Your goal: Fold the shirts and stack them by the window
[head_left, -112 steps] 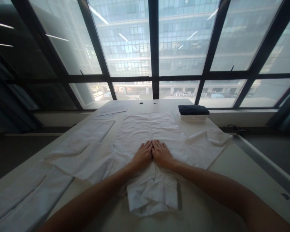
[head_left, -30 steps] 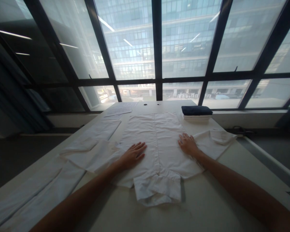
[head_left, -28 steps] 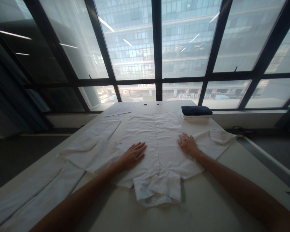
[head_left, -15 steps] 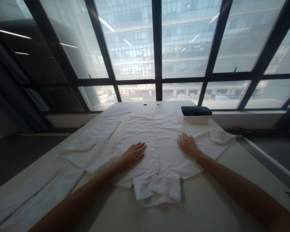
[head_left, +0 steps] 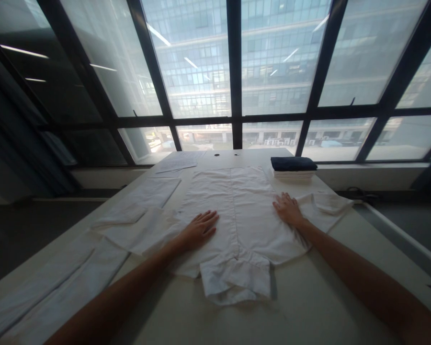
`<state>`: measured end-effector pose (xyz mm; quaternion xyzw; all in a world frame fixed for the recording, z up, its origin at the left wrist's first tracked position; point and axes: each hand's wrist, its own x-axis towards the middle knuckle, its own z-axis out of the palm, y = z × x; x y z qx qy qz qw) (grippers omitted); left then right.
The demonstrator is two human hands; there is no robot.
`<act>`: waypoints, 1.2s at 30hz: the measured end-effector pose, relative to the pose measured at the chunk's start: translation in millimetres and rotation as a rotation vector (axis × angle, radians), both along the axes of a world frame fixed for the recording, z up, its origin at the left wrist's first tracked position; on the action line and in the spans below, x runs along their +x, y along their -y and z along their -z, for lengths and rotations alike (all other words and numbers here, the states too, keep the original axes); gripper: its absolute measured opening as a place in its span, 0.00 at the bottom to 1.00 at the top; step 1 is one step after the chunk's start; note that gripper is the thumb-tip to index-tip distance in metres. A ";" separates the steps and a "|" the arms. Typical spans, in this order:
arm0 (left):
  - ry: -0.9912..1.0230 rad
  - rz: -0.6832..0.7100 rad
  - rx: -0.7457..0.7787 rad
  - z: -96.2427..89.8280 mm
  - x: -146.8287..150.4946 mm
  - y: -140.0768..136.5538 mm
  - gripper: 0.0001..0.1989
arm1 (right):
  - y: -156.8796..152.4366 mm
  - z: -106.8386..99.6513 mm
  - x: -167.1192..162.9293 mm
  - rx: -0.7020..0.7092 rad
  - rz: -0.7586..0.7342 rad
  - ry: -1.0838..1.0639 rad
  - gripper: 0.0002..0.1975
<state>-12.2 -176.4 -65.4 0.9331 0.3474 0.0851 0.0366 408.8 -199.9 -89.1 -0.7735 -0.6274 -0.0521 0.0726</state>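
A white shirt (head_left: 253,215) lies spread on the table, its collar toward me and its sleeves out to both sides. A seam or placket runs down its middle. My left hand (head_left: 200,229) rests flat on the left half of the shirt, fingers stretched out. Palm down, my right hand (head_left: 287,209) presses on the right side of the shirt near where the sleeve starts, with its fingers spread. Neither hand grips the cloth. Small wrinkles cross the fabric at the far end.
The white table (head_left: 298,306) reaches toward large windows. At its far right stands a folded stack with a dark blue cloth (head_left: 293,164) above white ones. White garments (head_left: 64,273) lie along the left, and papers (head_left: 175,162) are farther back.
My right hand has slid a little outward to the right and slightly away from me over the shirt. The left hand stays in about the same place.
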 end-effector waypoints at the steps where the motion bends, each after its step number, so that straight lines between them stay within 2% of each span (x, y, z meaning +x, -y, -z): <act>1: 0.003 0.002 0.001 0.8 -0.4 -0.6 0.28 | 1.4 -2.2 1.0 0.017 0.033 0.010 0.29; 3: 0.011 0.007 0.004 2.6 -1.3 -2.1 0.28 | 7.7 -7.3 -6.2 0.063 0.045 0.029 0.29; 5: 0.013 0.009 0.002 3.9 -1.9 -3.1 0.28 | 18.1 -11.9 -26.1 0.100 -0.033 0.019 0.29; 7: 0.006 0.005 -0.006 4.3 -2.0 -3.3 0.29 | 31.4 -14.7 -54.3 0.090 -0.168 -0.043 0.28; 10: 0.000 -0.009 -0.016 4.2 -1.7 -2.5 0.29 | 52.5 -15.9 -95.2 -0.013 -0.416 -0.179 0.28; 12: 0.005 -0.014 -0.015 4.2 -1.7 -2.0 0.29 | 63.2 -16.3 -111.3 -0.068 -0.579 -0.225 0.29; 14: 0.008 -0.011 -0.013 4.3 -1.8 -1.6 0.29 | 68.0 -17.5 -115.9 -0.095 -0.649 -0.234 0.29; 23: 0.010 -0.001 0.011 3.8 -2.2 -2.2 0.29 | 46.9 -17.0 -88.1 -0.089 -0.471 -0.202 0.29; 36: -0.005 0.001 0.040 0.5 -0.7 -0.2 0.28 | 43.4 -11.9 -86.3 -0.058 -0.479 -0.230 0.29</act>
